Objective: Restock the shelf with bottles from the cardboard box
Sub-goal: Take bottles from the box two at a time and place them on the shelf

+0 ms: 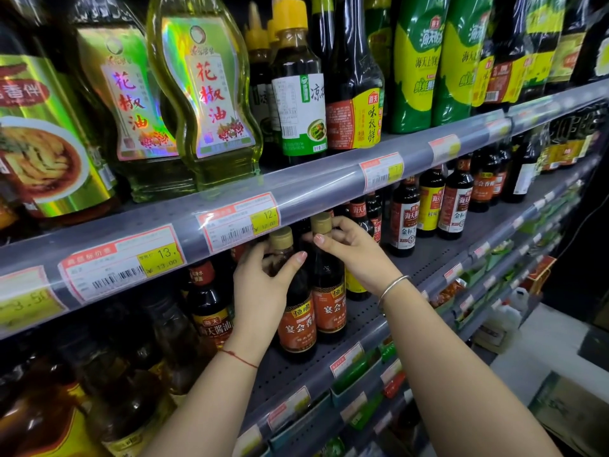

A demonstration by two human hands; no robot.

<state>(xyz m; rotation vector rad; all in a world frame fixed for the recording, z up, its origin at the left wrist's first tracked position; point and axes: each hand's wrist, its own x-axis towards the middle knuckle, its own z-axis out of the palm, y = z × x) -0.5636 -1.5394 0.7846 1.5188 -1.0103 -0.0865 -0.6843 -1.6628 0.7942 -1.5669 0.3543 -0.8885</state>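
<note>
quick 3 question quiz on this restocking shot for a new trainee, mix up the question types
1. True or false: the left hand holds nothing.
2. Pick one: the right hand grips the right gold-capped bottle by A its base, B its neck, C its label.
3. Fill in: the silver bangle sits on the ___ wrist.
Key: 1 false, it grips the left gold-capped bottle; 2 B; 3 right.
</note>
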